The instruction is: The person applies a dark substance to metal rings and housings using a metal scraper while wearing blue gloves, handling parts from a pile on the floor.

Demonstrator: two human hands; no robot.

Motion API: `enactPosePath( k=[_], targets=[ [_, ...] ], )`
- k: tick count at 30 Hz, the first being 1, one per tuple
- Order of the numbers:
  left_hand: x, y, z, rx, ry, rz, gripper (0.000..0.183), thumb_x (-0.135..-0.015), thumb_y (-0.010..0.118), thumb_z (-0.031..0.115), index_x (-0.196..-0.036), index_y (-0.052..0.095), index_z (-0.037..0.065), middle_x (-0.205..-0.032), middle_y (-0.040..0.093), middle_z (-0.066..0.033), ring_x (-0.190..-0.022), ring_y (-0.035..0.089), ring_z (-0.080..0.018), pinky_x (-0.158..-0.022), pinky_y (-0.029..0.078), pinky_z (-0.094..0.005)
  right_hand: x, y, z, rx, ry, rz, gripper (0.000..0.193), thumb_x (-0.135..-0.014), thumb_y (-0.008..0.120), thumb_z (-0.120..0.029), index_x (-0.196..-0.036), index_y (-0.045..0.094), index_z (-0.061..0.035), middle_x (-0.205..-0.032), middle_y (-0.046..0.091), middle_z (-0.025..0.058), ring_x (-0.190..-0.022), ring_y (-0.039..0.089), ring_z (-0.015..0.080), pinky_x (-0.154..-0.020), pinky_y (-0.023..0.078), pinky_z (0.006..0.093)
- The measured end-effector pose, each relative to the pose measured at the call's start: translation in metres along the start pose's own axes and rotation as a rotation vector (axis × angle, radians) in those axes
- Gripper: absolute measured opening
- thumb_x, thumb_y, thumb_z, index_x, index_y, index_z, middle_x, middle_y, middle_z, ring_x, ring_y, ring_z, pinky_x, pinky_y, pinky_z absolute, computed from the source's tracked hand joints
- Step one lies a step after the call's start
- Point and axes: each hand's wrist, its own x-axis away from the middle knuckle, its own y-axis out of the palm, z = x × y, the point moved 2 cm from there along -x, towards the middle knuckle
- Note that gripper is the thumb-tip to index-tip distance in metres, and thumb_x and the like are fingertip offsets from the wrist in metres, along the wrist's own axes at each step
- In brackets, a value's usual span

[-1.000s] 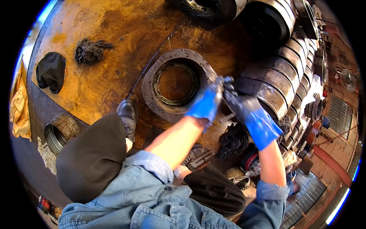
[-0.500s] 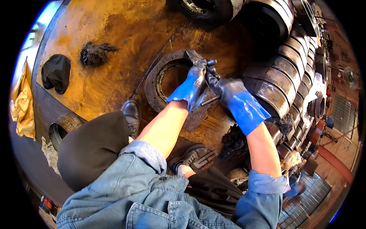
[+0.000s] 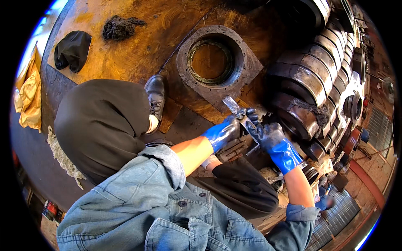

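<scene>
Both my hands wear blue gloves with blackened fingers and are close together below a thick ring-shaped metal casting (image 3: 188, 62). A flat, pale metal bar (image 3: 231, 105) runs between them, its broad end pointing toward the casting. My left hand (image 3: 229, 129) has its fingers closed round the bar's middle. The fingers of my right hand (image 3: 268, 136) close on its lower end. Just below the right hand shows a short metal rod (image 3: 253, 149); whether that hand grips it too, I cannot tell. The casting lies flat, with small holes round its rim and one pointed corner, and neither hand touches it.
Stacked heavy metal rings (image 3: 299, 77) stand close on the right, with dark fibre waste (image 3: 320, 115) on them. More dark fibre (image 3: 119, 27) and a black cloth (image 3: 72, 50) lie at far left. My shoe (image 3: 155, 94) is left of the casting; a crumpled brown bag (image 3: 29, 104) is beyond.
My hands have left the casting and come nearer to me, lower in view. The flat bar now shows plainly between them. The whole view has shifted, and the casting's ring is uncovered.
</scene>
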Motion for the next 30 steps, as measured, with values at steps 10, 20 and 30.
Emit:
enactPosePath(
  k=[10,20,30],
  targets=[
    [0.017,0.0,0.01,-0.484,0.15,0.084,0.027,-0.103,0.042,0.022,-0.112,0.06,0.005,-0.093,0.061,-0.0063,-0.085,0.057,-0.0195,-0.078,0.049,-0.0339,0.023,0.011,-0.029,0.22,-0.26,0.27,0.017,-0.079,0.063,-0.014,-0.094,0.07,-0.0069,-0.073,0.069,0.0095,-0.067,0.068,0.0268,-0.058,0.054,0.0421],
    [0.07,0.012,-0.037,-0.48,0.127,0.14,0.022,-0.102,0.041,0.012,-0.112,0.059,0.004,-0.097,0.059,-0.003,-0.093,0.054,-0.0131,-0.086,0.046,-0.0254,0.002,-0.006,-0.069,0.286,-0.289,0.111,0.02,-0.085,0.06,-0.015,-0.099,0.071,-0.0055,-0.09,0.073,0.0109,-0.085,0.072,0.028,-0.073,0.055,0.0431],
    [0.049,-0.124,0.019,-0.941,0.279,-0.279,0.023,-0.098,0.044,0.01,-0.109,0.064,0.004,-0.098,0.062,-0.0038,-0.094,0.055,-0.0157,-0.087,0.045,-0.0296,0.003,-0.022,-0.086,0.205,-0.157,0.017,0.022,-0.087,0.061,-0.018,-0.105,0.068,-0.0054,-0.09,0.073,0.0154,-0.083,0.071,0.0327,-0.072,0.056,0.0448]
  ],
)
